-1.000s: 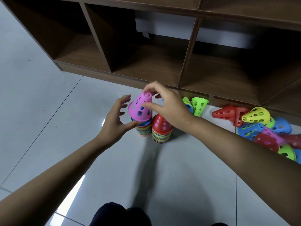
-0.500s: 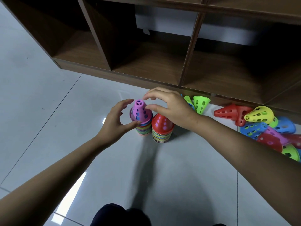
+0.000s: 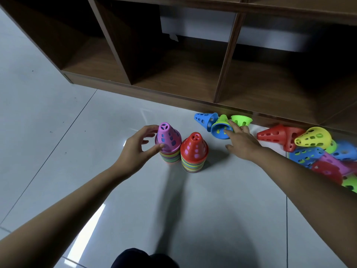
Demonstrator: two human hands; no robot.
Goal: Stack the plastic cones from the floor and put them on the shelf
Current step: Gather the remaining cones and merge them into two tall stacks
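the loose cones [image 3: 312, 140], far right of the red stack [image 3: 194, 151], look light, stiff and a bit slippery; best pinched by the wide rim, i think. the left hand [image 3: 135, 151] curls round the pink stack [image 3: 169, 141], just left of the red stack. the right hand [image 3: 242, 145], fingers flat, touches a blue cone [image 3: 216, 133] behind the red stack. the floor [image 3: 77, 142] is shiny tile; the shelf [image 3: 173, 78] stands further behind.

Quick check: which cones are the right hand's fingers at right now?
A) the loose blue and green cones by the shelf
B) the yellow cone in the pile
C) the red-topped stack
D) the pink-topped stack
A: the right hand lays straight fingers on the loose blue and green cones, while the left hand holds the pink-topped stack.
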